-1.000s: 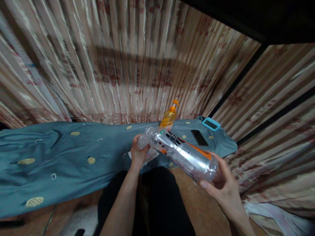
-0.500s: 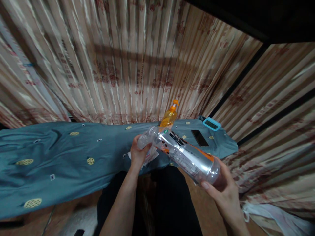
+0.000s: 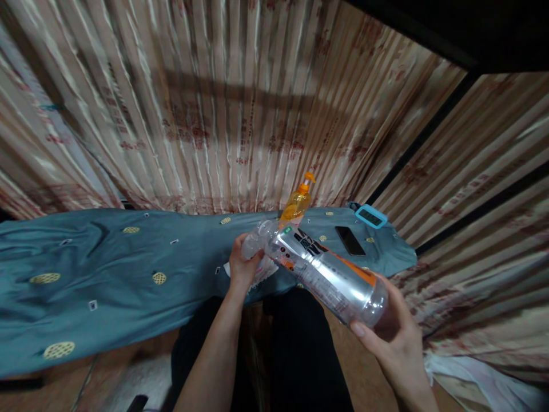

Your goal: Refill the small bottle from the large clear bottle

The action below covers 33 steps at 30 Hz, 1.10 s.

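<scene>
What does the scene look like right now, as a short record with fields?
left hand: left hand grips the neck end of the clear plastic bottle with a silver and orange label
right hand: right hand cups the bottle's base
bottle pose: tilted, neck up and away, held above the lap
surface: teal patterned cloth
nearby: orange pump bottle, black phone, blue-framed device
backdrop: striped beige curtain
</scene>
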### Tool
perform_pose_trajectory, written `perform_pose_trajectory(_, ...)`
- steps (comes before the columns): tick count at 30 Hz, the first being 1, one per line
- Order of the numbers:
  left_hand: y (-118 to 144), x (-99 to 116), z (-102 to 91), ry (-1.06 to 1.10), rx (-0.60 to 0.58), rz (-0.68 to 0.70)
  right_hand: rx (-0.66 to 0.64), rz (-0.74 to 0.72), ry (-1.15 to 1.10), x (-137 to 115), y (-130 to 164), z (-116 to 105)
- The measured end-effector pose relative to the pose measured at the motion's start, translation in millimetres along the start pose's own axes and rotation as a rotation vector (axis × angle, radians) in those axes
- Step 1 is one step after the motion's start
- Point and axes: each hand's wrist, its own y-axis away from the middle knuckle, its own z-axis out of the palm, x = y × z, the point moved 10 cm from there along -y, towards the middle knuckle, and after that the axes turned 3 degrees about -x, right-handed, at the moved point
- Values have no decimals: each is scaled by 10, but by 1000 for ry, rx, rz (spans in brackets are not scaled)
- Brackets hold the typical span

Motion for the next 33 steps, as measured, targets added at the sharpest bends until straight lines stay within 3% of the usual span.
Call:
perform_pose_trajectory(9,2,-24,-14,0,15,7,13,-16,70,-19,187,11)
perform_pose_trajectory(24,7,-53,2,14,-7,9,26,8,162,-35,103,-51)
perform_pose_trajectory(33,15,-25,-4,-2,-2,40,28,-53,117,-108,118,-23)
